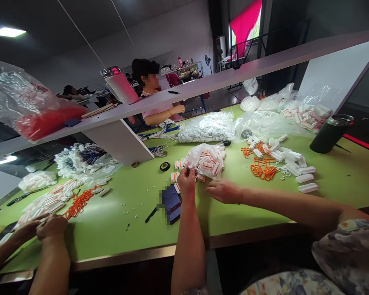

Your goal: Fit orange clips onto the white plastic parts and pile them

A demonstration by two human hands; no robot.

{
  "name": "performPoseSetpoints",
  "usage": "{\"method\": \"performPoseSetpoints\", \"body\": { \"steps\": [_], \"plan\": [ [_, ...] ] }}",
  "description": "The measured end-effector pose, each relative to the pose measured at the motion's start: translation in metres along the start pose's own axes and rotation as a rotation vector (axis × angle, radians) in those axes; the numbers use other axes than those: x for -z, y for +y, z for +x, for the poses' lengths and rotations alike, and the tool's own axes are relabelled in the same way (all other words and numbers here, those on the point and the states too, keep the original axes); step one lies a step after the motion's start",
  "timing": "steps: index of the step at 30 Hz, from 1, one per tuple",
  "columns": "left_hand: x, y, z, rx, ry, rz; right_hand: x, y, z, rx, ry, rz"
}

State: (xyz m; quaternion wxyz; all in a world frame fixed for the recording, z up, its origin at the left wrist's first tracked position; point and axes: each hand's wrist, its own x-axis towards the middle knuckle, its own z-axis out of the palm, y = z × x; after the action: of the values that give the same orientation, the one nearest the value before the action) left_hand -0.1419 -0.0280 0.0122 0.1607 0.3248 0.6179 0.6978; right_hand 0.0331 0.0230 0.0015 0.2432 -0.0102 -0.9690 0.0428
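In front of me on the green table lies a clear plastic bag [207, 159] filled with white pieces that have orange rims. My left hand [187, 180] pinches the bag's near-left edge between thumb and fingers. My right hand [224, 190] is low over the table at the near-right side of the bag, its fingers extended towards the plastic; whether they touch it I cannot tell. White-and-orange pieces [174, 177] sit in rows along the bag's left side. Below my left hand is a phone [172, 203], partly blurred out.
Right of the bag are orange frames [263, 168], white casings [292, 162] and a dark bottle [330, 133]. Behind stands a large bag of white parts [206, 127]. Black tape [165, 166] lies to the left. A co-worker's hands [52, 225] work at far left. A shelf [172, 88] crosses above.
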Motion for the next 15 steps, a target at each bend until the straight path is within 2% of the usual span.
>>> {"method": "performPoseSetpoints", "body": {
  "steps": [2, 5, 8, 11, 15],
  "plan": [
    [-0.003, 0.001, -0.001, 0.004, 0.001, -0.05, -0.016, -0.005, -0.003, -0.148, -0.048, -0.029],
    [-0.007, 0.0, -0.002, 0.02, 0.029, -0.105, -0.03, -0.002, 0.008, -0.411, -0.12, -0.043],
    [-0.007, -0.003, -0.001, 0.025, 0.044, -0.119, -0.039, 0.003, 0.028, -0.552, -0.118, -0.01],
    [-0.005, -0.005, 0.0, 0.024, 0.042, -0.115, -0.048, 0.008, 0.043, -0.562, -0.088, 0.008],
    [-0.004, -0.004, 0.0, 0.02, 0.046, -0.103, -0.054, 0.007, 0.04, -0.421, -0.058, 0.008]
  ]
}}
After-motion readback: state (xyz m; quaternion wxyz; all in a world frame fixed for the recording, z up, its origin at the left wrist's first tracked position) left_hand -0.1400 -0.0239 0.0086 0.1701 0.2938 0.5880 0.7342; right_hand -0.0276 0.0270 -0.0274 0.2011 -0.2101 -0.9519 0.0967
